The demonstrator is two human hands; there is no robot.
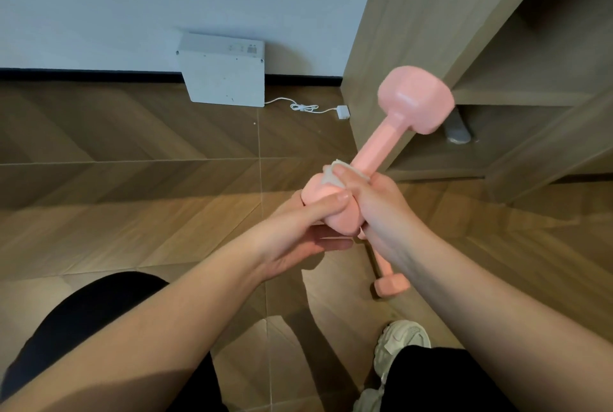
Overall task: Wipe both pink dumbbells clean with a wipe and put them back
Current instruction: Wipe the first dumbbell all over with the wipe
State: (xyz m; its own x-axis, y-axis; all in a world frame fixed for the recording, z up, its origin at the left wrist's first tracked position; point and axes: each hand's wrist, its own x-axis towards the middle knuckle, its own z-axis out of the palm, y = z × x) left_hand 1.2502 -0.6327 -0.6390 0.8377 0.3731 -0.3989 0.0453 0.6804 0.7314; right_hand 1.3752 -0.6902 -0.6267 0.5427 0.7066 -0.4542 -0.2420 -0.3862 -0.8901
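One pink dumbbell [381, 143] is held up in the air, its far head pointing toward the wooden shelf. My left hand [298, 232] cups the near head from below and the side. My right hand [378, 199] presses a white wipe [335, 173] against the near head where the handle begins. The second pink dumbbell [389, 284] lies on the floor under my right forearm, which hides most of it.
A wooden shelf unit [497, 47] stands at the right, with a grey object [457, 131] on its lowest level. A white flat box [225, 76] leans on the wall, its cable and plug [341, 112] on the wooden floor. My shoe [398, 348] is at bottom right.
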